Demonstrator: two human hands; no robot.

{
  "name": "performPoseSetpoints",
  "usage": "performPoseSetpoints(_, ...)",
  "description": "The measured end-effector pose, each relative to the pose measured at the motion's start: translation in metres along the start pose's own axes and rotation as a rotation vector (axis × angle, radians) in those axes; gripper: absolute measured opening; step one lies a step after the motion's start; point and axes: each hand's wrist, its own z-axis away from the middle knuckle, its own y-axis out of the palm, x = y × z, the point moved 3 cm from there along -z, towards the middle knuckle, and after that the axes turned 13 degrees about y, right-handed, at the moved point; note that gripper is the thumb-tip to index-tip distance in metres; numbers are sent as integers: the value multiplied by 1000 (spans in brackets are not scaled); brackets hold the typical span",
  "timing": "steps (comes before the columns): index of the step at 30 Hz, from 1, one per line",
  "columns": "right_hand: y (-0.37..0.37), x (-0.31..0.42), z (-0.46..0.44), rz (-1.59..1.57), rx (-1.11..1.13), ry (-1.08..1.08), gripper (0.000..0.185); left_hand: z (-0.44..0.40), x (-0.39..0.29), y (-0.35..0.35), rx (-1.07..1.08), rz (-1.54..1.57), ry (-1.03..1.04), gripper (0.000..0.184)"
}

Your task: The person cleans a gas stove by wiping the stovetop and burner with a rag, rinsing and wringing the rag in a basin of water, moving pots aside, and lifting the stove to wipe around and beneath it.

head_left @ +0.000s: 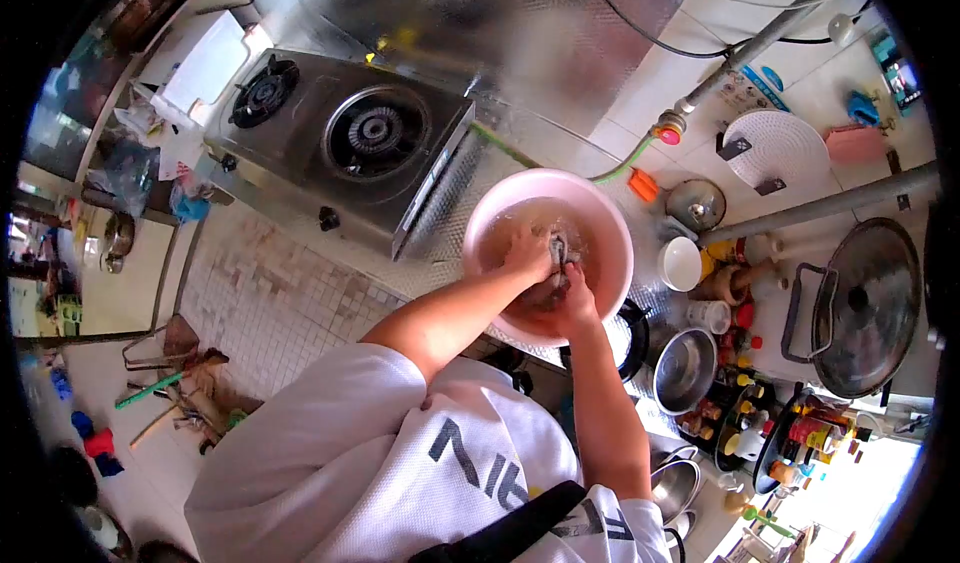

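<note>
A pink basin (622, 233) of cloudy, brownish water sits on the metal counter beside the stove. Inside it, my left hand (530, 253) and my right hand (574, 301) are close together at the water. Between them is a small, wet, greyish bundle that looks like a cloth (560, 247). The fingers of both hands are closed on it, the left from one side and the right from nearer to me. The parts below the water are hard to make out.
A gas stove (350, 133) stands left of the basin. A green hose (625, 168) runs from a tap (668, 128) behind it. To the right are a white bowl (680, 264), a metal bowl (685, 371), several bottles and a large lid (867, 308) on the wall.
</note>
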Motion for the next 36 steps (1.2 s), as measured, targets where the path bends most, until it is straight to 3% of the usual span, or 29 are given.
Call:
performPoseSetpoints(1,-4,0,-10,-11,13,137,50,-5,5,13,67,105,-47,38)
performPoseSetpoints(2,17,4,10,42,52,69,60,-3,-4,1,151,344,-128,39)
performPoseSetpoints(4,2,9,-35,-80,182,-54,61,4,-27,-23,312,825,-292,40)
performPoseSetpoints(5,-8,14,-55,-143,245,-115,62,8,-37,-25,300,918,-304,43)
performPoseSetpoints(7,-16,26,-55,-186,255,-110,58,12,-56,-15,180,960,-280,44)
performPoseSetpoints(9,-55,32,-117,-422,829,-129,63,20,-83,-51,134,633,-162,49)
performPoseSetpoints(13,20,35,-12,-252,400,-107,58,4,-74,-48,-43,360,-132,40)
performPoseSetpoints(14,25,35,-8,-180,278,-222,58,-14,-41,5,-201,571,-214,36)
performPoseSetpoints(15,35,31,6,-255,343,-107,52,-42,-8,67,-288,1013,-50,33)
performPoseSetpoints(16,26,27,-4,-220,368,-110,50,-39,-1,53,-363,873,-53,30)
performPoseSetpoints(17,16,23,-13,-186,393,-113,50,-28,-11,10,-353,526,-63,28)
performPoseSetpoints(20,-3,23,6,69,110,-407,48,7,-34,-83,-291,-192,-14,31)
performPoseSetpoints(23,-32,22,-11,132,-208,-652,49,0,-7,-52,-180,-449,236,35)
performPoseSetpoints(24,-38,14,-17,-32,-151,-492,46,4,-5,-44,-105,-325,185,35)
performPoseSetpoints(25,-39,8,-22,-38,-143,-349,43,4,-2,-40,100,-169,115,38)
performPoseSetpoints(27,-19,-3,-4,-123,-187,-25,37,3,12,-3,-76,-62,18,30)
performPoseSetpoints(29,-1,-10,-10,-248,-40,2,40,-9,-4,-24,285,222,-41,39)
performPoseSetpoints(30,0,-12,-25,-263,147,-48,42,-9,2,-9,256,462,-174,34)
performPoseSetpoints(31,-10,-12,-49,-272,100,-10,45,1,-27,-45,426,711,-294,34)
performPoseSetpoints(33,8,1,-26,-355,139,-71,49,6,-36,-28,200,1065,-393,36)
performPoseSetpoints(35,6,17,-24,-387,276,-102,48,19,-64,-58,242,1116,-424,33)
performPoseSetpoints(36,6,22,-23,-399,345,-116,47,22,-75,-70,248,997,-392,35)
